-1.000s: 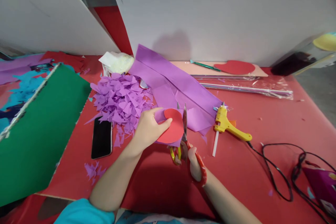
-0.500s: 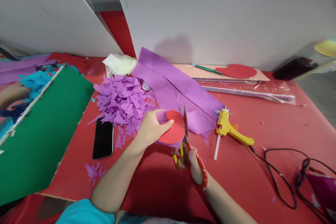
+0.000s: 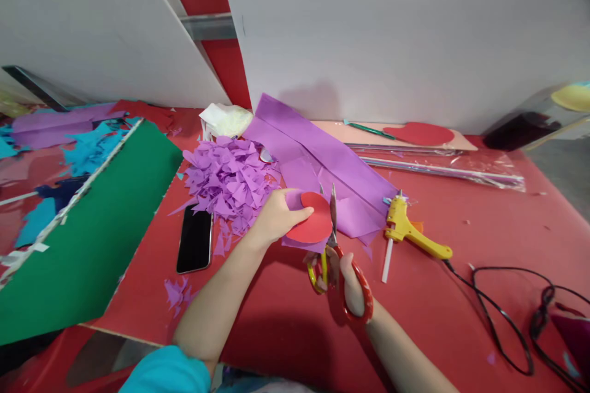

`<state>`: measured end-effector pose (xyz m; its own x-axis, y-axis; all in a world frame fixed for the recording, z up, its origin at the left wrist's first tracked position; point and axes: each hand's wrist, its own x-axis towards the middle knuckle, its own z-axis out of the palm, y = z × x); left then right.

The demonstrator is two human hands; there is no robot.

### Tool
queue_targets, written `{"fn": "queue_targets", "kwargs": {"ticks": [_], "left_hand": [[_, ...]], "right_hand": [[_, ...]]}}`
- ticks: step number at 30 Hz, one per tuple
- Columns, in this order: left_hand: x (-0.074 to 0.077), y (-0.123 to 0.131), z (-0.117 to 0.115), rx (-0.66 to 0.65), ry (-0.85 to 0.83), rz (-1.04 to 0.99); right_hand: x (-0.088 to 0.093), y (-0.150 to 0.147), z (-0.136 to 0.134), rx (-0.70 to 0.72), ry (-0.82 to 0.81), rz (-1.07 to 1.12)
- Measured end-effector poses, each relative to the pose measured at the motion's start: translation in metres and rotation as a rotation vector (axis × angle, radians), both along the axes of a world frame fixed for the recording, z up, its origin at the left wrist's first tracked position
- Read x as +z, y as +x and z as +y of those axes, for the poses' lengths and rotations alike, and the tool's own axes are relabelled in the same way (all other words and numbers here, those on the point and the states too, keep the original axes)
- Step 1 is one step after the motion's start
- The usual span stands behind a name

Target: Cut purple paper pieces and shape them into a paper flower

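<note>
My left hand (image 3: 279, 216) pinches a rounded red paper piece (image 3: 315, 221) laid over a purple paper sheet (image 3: 302, 245), thumb on top. In my right hand (image 3: 351, 285) is a pair of scissors (image 3: 334, 215) with one red and one yellow handle loop. The blades point away from me and stand slightly apart at the right edge of the red piece. Part of the purple sheet is hidden under the red piece and my fingers. Behind the hands lie larger purple paper strips (image 3: 322, 153).
Left of my hands are a heap of purple paper scraps (image 3: 230, 178) and a phone (image 3: 195, 239). A green board (image 3: 106, 227) leans at far left. To the right lie a yellow glue gun (image 3: 405, 227) with a black cord (image 3: 493, 307), and a green pen-like tool (image 3: 371, 129).
The view has shifted, so things on the table appear further right. The scissor blades have opened a little wider at the paper's edge. A co-worker's arm at far left has left the view.
</note>
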<state>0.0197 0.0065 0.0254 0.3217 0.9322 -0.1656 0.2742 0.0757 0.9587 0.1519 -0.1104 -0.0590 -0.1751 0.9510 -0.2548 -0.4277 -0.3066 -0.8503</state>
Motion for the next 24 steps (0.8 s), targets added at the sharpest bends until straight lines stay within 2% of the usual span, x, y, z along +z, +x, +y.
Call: {"fn": "queue_targets", "kwargs": {"ticks": [8,18,24], "left_hand": [[-0.0059,-0.0007,0.0008,-0.002,-0.045,-0.120],[0.0001,0.0003,-0.0044,-0.010,0.000,-0.113],[0.0005,0.0002,-0.0055,-0.018,0.041,-0.095]], "right_hand": [[0.0028,-0.0014,0.0036,0.019,0.040,0.052],[-0.0009,-0.0031,0.0044,0.024,0.053,0.080],[-0.0023,-0.0028,0.0028,0.019,0.009,0.027]]}}
